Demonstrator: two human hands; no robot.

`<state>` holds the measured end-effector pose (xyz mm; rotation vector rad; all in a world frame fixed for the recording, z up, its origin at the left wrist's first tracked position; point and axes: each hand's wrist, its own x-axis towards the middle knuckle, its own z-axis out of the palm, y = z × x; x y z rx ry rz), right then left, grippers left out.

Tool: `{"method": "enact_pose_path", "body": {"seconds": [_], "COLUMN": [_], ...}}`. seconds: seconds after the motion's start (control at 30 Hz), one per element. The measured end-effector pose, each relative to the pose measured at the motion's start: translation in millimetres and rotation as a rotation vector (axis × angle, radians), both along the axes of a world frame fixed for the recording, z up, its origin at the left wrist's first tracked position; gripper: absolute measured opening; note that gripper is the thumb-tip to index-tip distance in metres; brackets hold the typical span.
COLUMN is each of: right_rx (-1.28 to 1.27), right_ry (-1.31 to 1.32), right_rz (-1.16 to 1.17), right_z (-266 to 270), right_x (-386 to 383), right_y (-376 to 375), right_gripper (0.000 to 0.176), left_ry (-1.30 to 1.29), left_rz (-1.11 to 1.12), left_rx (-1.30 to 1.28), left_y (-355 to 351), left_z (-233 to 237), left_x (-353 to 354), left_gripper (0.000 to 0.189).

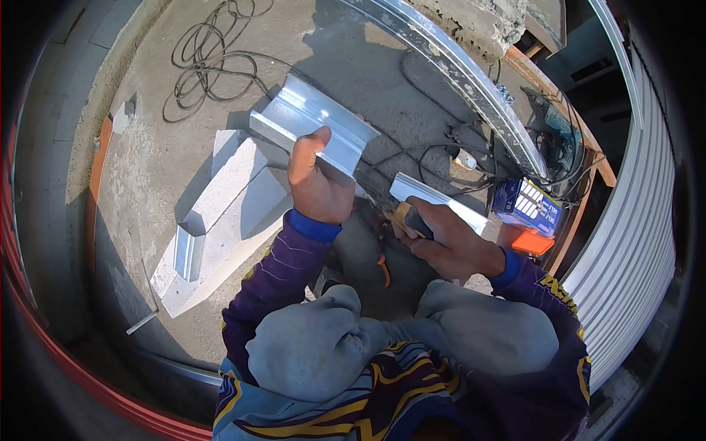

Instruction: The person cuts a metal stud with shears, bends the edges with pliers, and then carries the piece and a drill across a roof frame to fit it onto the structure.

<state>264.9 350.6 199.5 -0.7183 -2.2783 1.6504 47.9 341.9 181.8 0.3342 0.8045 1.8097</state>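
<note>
A short, shiny metal channel piece [316, 117] is held up by my left hand [320, 180], with the thumb pressed on its inner face. My right hand [448, 239] is closed round the yellow and black handle of a tool [409, 220]. The tool's dark metal part points toward the channel's lower right corner; whether they touch I cannot tell. Below, between my knees, lies a tool with an orange handle [384, 270]. Another metal piece [437, 200] rests on the floor beyond my right hand.
Pale blocks [220, 213] lie at left with a small metal piece [188, 253] on them. Coiled cable [209, 66] lies at the upper left. A blue box [526, 206], an orange item [532, 242] and long corrugated sheets [625, 242] are at right. A curved metal track [471, 81] crosses the upper right.
</note>
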Motion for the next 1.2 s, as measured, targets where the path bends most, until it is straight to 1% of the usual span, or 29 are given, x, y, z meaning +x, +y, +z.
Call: {"method": "enact_pose_path", "body": {"seconds": [0.07,0.1,0.17,0.2,0.23,0.27,0.3,0.33,0.37,0.4,0.43,0.47,0.5,0.53,0.57,0.6,0.67,0.7,0.77,0.8,0.83,0.87,0.93,0.97,1.03,1.1,1.13,1.17,1.2], "right_rx": [-0.342,-0.345,-0.296,-0.292,-0.283,-0.281,-0.188,-0.114,-0.047,-0.061,0.099,0.205,0.113,0.147,0.072,0.09,0.167,0.178,0.387,0.388,0.372,0.355,0.222,0.162,0.36,0.283,0.276,0.27,0.262], "right_ry": [-0.041,-0.052,0.121,0.103,0.06,0.022,0.002,-0.091,-0.176,-0.215,-0.262,-0.283,-0.324,-0.37,-0.388,-0.423,-0.45,-0.444,-0.343,-0.342,-0.387,-0.437,-0.469,-0.456,-0.388,-0.457,-0.469,-0.501,-0.517], "right_rz": [0.043,0.013,0.035,-0.001,0.024,0.057,-0.011,-0.086,-0.143,-0.213,-0.276,-0.268,-0.264,-0.298,-0.339,-0.307,-0.3,-0.287,-0.343,-0.341,-0.309,-0.278,-0.245,-0.199,-0.234,-0.246,-0.229,-0.248,-0.258], "right_z": [11,6,-13,-18,-23,-26,-25,-33,-44,-54,-75,-87,-80,-87,-90,-95,-100,-104,-115,-115,-115,-115,-107,-104,-107,-105,-111,-113,-114], "right_x": [-3,-5,-2,4,9,13,17,26,37,48,62,76,80,87,91,100,108,111,112,110,107,106,98,97,97,97,100,100,100], "right_y": [2,-1,-8,-5,-1,1,3,5,6,8,6,9,14,14,15,18,19,18,13,15,17,20,23,25,15,12,13,12,14], "right_gripper": [0.022,0.022,0.018,0.018,0.018,0.017,0.018,0.019,0.02,0.022,0.024,0.026,0.028,0.029,0.027,0.028,0.029,0.029,0.029,0.029,0.029,0.03,0.033,0.034,0.034,0.037,0.037,0.037,0.038], "left_ry": [0.029,0.054,0.028,0.053,0.221,0.389,0.501,0.604,0.78,0.963,1.038,1.125,1.317,1.627,1.968,2.003,2.007,1.959,1.99,2.027,1.932,1.932,2.008,1.976,1.877,1.829,1.795,1.892,1.881], "left_rz": [-0.001,-0.005,-0.035,0.014,0.094,0.152,0.242,0.205,0.202,0.202,0.234,0.291,0.255,0.261,0.318,0.327,0.245,0.227,0.211,0.178,0.065,0.058,-0.084,-0.105,-0.139,-0.188,-0.173,-0.091,-0.069], "left_rx": [-0.009,-0.013,-0.036,-0.072,-0.091,-0.185,-0.258,-0.297,-0.334,-0.391,-0.444,-0.506,-0.701,-0.823,-0.755,-0.848,-1.119,-1.131,-1.119,-1.095,-1.184,-1.175,-1.218,-1.255,-1.127,-0.987,-1.083,-1.093,-1.189], "left_y": [-1,0,-4,-8,-11,-18,-26,-42,-56,-74,-88,-103,-118,-146,-166,-185,-211,-224,-245,-246,-245,-246,-243,-242,-238,-240,-239,-257,-263], "left_z": [-3,-5,-7,-6,-13,-4,2,6,15,23,28,36,52,45,43,44,52,47,22,18,15,12,-2,-6,-6,-14,-11,-27,-27], "left_x": [-3,-4,-13,-18,-30,-38,-47,-65,-79,-89,-96,-104,-110,-136,-153,-168,-184,-197,-224,-230,-237,-240,-251,-259,-270,-282,-278,-297,-301], "left_gripper": [0.05,0.051,0.052,0.052,0.052,0.05,0.046,0.047,0.05,0.054,0.058,0.064,0.063,0.061,0.065,0.072,0.079,0.089,0.091,0.092,0.096,0.096,0.097,0.09,0.074,0.071,0.079,0.096,0.106]}}
